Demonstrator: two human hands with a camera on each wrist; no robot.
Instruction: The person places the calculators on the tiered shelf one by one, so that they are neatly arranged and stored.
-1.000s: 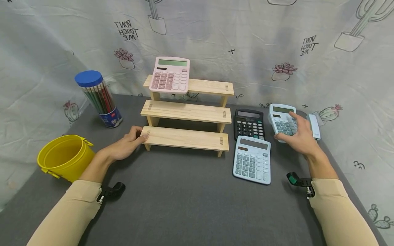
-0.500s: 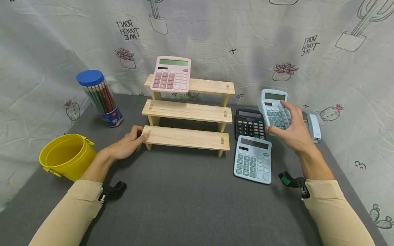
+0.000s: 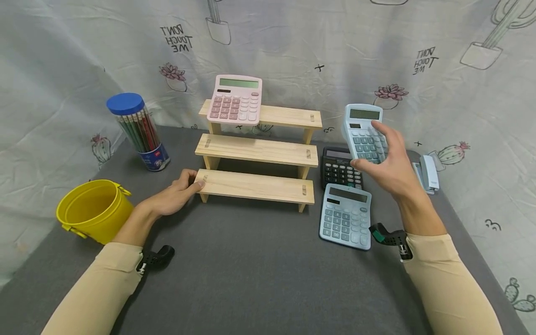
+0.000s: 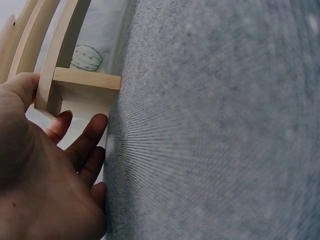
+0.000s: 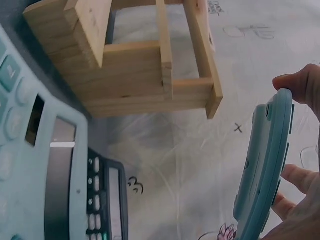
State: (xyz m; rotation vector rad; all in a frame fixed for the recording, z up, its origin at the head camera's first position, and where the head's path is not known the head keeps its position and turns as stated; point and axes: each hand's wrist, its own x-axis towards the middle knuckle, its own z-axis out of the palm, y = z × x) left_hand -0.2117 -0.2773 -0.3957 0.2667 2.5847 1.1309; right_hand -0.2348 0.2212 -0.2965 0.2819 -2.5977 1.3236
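A light blue calculator (image 3: 365, 135) is raised off the table, gripped by my right hand (image 3: 391, 165) with thumb at its lower end and fingers on its right side. In the right wrist view this calculator (image 5: 265, 165) appears edge-on. My left hand (image 3: 173, 195) pinches the left end of the bottom step of a three-step wooden stand (image 3: 255, 186). From the left wrist view, the thumb (image 4: 22, 87) lies over the step while one finger reaches its underside. Leaning on the top step is a pink calculator (image 3: 236, 100).
Another light blue calculator (image 3: 345, 216) lies right of the stand, overlapping a black calculator (image 3: 341, 170). A pale blue stapler-like object (image 3: 428, 173) stands at far right. On the left are a yellow bucket (image 3: 92, 209) and a blue-lidded pencil jar (image 3: 140, 132). A patterned curtain (image 3: 301, 42) hangs behind.
My right hand has lifted the light blue calculator from the table and brought it up and left, towards the stand. My left hand keeps its grip on the bottom step.
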